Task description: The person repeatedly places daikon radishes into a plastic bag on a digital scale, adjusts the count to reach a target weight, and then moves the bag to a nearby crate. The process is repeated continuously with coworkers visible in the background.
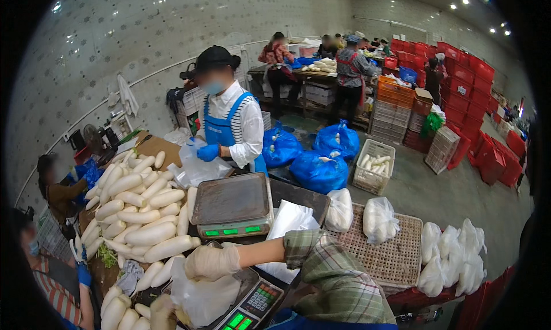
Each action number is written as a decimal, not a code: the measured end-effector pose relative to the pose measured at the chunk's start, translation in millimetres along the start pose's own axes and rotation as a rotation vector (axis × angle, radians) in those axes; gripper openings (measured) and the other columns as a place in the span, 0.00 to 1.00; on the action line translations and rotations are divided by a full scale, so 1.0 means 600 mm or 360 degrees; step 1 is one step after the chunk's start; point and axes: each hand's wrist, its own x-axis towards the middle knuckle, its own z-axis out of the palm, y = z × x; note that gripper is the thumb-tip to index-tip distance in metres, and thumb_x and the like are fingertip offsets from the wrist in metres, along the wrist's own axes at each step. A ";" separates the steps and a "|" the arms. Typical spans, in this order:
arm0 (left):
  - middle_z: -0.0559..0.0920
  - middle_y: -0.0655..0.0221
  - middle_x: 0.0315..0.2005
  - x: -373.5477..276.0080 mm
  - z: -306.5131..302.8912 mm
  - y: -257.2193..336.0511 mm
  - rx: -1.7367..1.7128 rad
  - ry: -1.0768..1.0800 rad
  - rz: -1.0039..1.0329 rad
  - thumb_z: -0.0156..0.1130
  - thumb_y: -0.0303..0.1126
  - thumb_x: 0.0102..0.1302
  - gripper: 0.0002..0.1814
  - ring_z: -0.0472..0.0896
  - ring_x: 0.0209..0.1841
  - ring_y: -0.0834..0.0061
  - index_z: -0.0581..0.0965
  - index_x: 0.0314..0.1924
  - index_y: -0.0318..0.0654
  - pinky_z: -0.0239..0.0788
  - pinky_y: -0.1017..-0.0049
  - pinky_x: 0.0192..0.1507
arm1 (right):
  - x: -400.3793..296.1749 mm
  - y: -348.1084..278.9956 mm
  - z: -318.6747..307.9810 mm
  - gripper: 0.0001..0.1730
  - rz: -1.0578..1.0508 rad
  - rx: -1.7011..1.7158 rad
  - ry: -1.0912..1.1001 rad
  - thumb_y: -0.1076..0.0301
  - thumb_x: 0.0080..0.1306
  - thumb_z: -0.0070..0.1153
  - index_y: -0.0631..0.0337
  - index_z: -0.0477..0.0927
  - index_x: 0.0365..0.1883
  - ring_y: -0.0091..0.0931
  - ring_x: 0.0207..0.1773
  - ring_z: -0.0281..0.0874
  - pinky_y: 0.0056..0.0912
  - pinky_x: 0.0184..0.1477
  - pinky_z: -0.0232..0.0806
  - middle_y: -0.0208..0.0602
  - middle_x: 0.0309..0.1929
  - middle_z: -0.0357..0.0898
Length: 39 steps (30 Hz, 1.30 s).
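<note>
My right hand (212, 262), in a pale glove, reaches across from the plaid sleeve and grips a clear plastic bag (211, 295). The bag hangs over a digital scale (260, 297) with lit green displays; what is inside it is hard to make out. Low in the view, my left hand (162, 312), gloved too, is blurred at the bag's lower left side, and its grip is unclear. Several white radishes (118, 312) lie beside that hand. Beyond them rises a large heap of white radishes (137, 218) on the table.
A second scale (232, 201) stands ahead, near white plastic bags (290, 222). Opposite, a co-worker (232, 119) in blue gloves handles clear bags. To the right, filled bags (381, 220) rest on an upturned crate (387, 252). Blue sacks (320, 170) sit on the floor.
</note>
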 end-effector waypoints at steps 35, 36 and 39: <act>0.82 0.67 0.34 -0.018 -0.052 -0.065 0.0467 -0.0276 0.0678 0.50 0.63 0.72 0.37 0.73 0.27 0.82 0.79 0.57 0.33 0.58 0.83 0.25 | 0.035 -0.068 -0.029 0.28 0.0802 0.2403 -0.0494 0.44 0.80 0.39 0.56 0.75 0.63 0.20 0.35 0.82 0.21 0.28 0.71 0.34 0.36 0.81; 0.82 0.67 0.33 -0.015 -0.058 -0.078 0.0490 -0.0227 0.0691 0.49 0.66 0.72 0.38 0.72 0.25 0.83 0.80 0.56 0.34 0.57 0.83 0.23 | 0.039 -0.075 -0.029 0.25 0.0710 0.2219 -0.0398 0.47 0.79 0.43 0.58 0.77 0.58 0.24 0.35 0.82 0.23 0.29 0.70 0.34 0.30 0.80; 0.79 0.71 0.26 0.017 -0.094 -0.123 0.0109 0.0195 0.0361 0.41 0.69 0.73 0.42 0.69 0.19 0.83 0.81 0.53 0.32 0.54 0.83 0.19 | 0.045 -0.075 0.016 0.25 0.0875 0.1273 -0.0210 0.44 0.71 0.55 0.60 0.81 0.46 0.31 0.32 0.83 0.38 0.31 0.74 0.44 0.30 0.84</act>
